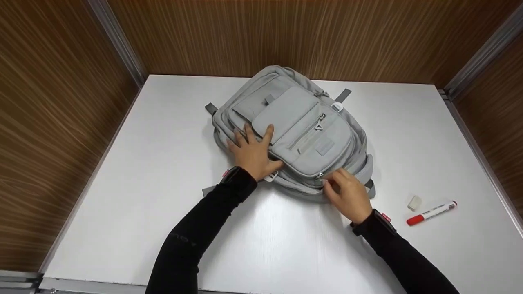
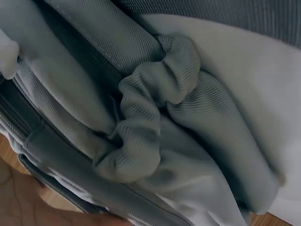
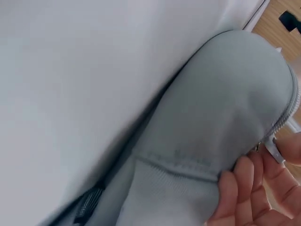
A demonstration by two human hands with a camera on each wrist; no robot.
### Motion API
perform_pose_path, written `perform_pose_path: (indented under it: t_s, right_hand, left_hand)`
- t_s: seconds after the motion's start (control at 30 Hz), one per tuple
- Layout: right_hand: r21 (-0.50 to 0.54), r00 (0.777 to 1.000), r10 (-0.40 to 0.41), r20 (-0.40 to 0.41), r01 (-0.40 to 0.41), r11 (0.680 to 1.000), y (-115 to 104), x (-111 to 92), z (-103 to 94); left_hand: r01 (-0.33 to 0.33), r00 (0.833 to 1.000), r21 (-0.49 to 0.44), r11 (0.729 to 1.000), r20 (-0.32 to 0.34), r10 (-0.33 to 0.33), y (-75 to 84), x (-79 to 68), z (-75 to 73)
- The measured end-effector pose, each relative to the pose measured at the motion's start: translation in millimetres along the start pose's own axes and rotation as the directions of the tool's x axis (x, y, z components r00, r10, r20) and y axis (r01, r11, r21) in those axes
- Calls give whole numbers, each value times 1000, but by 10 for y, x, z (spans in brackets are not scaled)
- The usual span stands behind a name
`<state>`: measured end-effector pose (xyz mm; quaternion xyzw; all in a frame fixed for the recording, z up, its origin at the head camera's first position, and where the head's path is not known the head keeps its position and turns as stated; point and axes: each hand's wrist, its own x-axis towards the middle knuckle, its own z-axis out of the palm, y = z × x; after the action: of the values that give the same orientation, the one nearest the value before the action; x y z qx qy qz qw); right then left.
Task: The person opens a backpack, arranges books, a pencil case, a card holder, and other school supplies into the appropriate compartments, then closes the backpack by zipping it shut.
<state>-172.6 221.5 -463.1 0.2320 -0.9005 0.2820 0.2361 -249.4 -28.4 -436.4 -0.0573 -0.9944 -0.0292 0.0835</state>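
Observation:
A light grey backpack [image 1: 294,118] lies on its back on the white table, tilted across the head view. My left hand [image 1: 255,157] presses on its near left side with the fingers spread. At the bag's lower edge, my right hand [image 1: 349,194] pinches a zipper pull [image 3: 274,149], which shows between thumb and forefinger in the right wrist view. The zipper runs round the curved edge of a pocket. In the left wrist view, gathered side fabric [image 2: 146,99] fills the middle, and part of the left hand shows at the lower left.
To the right of the bag lie a white eraser [image 1: 414,203] and a red-capped marker [image 1: 432,213] on the white table [image 1: 122,212]. Wood-grain panels [image 1: 286,41] stand around the back and sides. Loose grey straps [image 1: 343,95] stick out from the bag.

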Motion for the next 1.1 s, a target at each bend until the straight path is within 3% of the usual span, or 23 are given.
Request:
perform_pose_path:
  t_s: [0.23,0.43,0.57,0.73,0.9,1.0,1.1]
  right_hand:
    - [-1,999,-7,-46,7,1000,-51,-23,-24]
    - [-3,996,35,-81,-35,999,-50,-48,-57]
    - [14,996,35,-87,-33,999,-44,-85,-72]
    - [26,997,32,-64,-31,999,-50,-104,-71]
    - [32,998,37,-55,-36,999,-25,-117,-59]
    - [17,997,42,-61,-41,999,12,-117,-70]
    - [-3,993,86,-80,-87,996,-23,-137,-69]
  left_hand:
    - [26,994,53,998,-107,-20,205,-74,50]
    - [-30,997,77,997,-72,36,291,-168,18]
    - [-81,996,27,996,-38,82,102,-119,-144]
    - [-123,992,-156,980,-60,115,-255,180,-284]
    - [-220,974,-266,939,-6,226,-452,394,-153]
    - [-255,965,-247,935,2,264,-494,380,-62]
    - [-307,951,-183,934,-32,306,-535,355,-10]
